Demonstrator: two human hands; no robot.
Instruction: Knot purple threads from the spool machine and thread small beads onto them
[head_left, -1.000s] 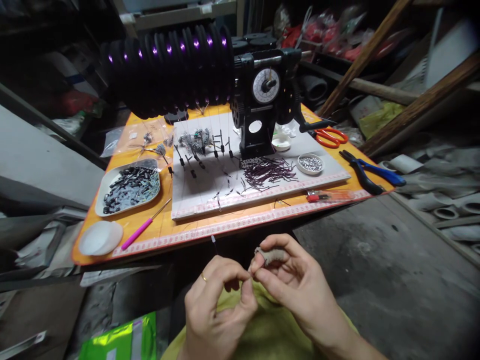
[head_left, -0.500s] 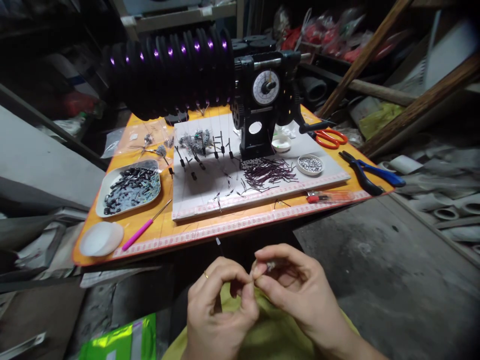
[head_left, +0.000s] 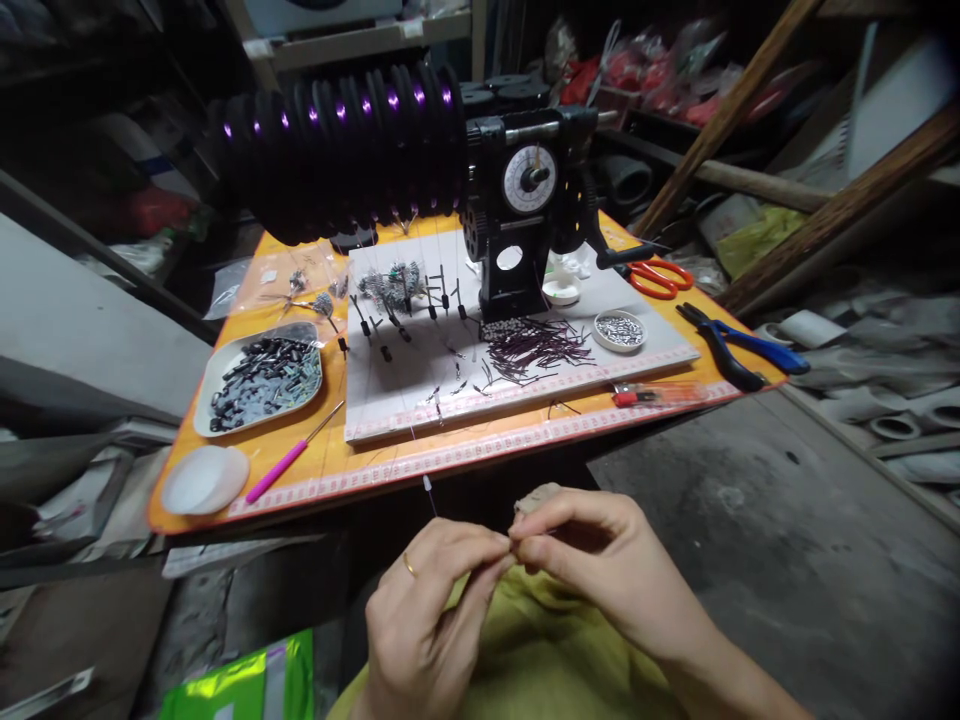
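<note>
My left hand (head_left: 429,605) and my right hand (head_left: 600,570) meet fingertip to fingertip below the front edge of the orange table (head_left: 450,455). Both are pinched shut on something small that I cannot make out. The right index finger wears a beige wrap (head_left: 536,497). A thin line with a small white bead (head_left: 427,483) runs from the pinch up toward the table. A ring sits on my left hand. On the table stands a black winding machine (head_left: 525,200) with a dial and a row of black spools (head_left: 345,150).
A white board (head_left: 420,370) holds dark thin pieces (head_left: 536,345) and a small dish of metal bits (head_left: 619,329). A tray of black parts (head_left: 262,375), a pink-handled needle (head_left: 289,455) and a white lid (head_left: 204,478) lie left. Orange scissors (head_left: 660,277) and blue pliers (head_left: 739,345) lie right.
Both hands shifted slightly; the pinch tightened and the fingertips now meet straight on. The wrapped right index finger shows again above the pinch. The bead on the line rose a little.
</note>
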